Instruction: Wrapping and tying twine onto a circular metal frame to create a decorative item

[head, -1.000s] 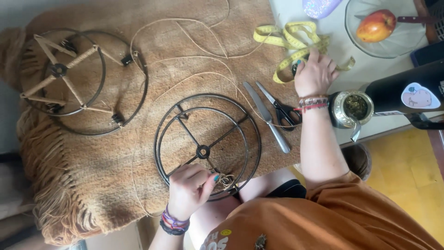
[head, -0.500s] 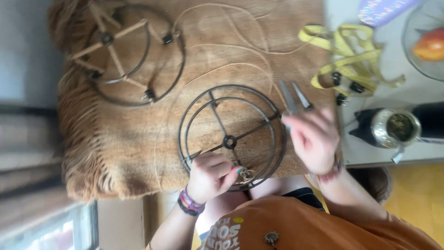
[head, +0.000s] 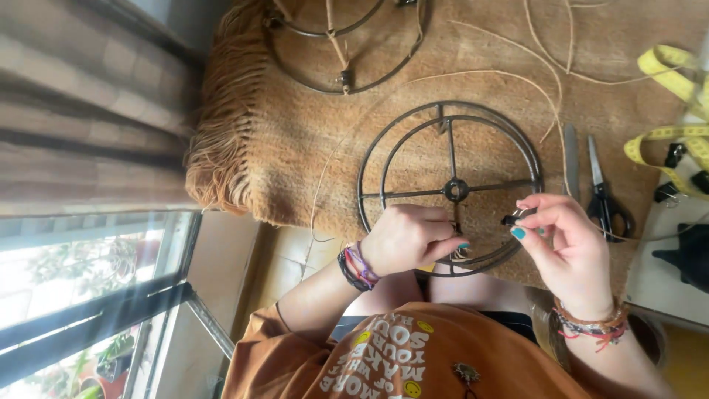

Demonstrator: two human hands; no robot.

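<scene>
A round black metal frame [head: 450, 188] with spokes lies on a brown woven mat [head: 295, 140]. My left hand [head: 410, 236] pinches the near rim of the frame, where thin cord is wound around it. My right hand [head: 565, 240] is raised just right of the frame and pinches a small black clip [head: 511, 219] between thumb and fingers. A strand of pale cord [head: 517, 70] curves over the mat and the frame.
A second round frame [head: 343, 37] with wrapped spokes lies at the mat's far edge. A knife [head: 571, 159] and black scissors [head: 602, 188] lie right of the frame, with a yellow tape measure [head: 668, 96] and more black clips [head: 676, 155] beyond. Window at left.
My right hand came back from the tape measure area and now holds a small black clip beside the frame. My left hand stayed on the near rim. The view shifted left.
</scene>
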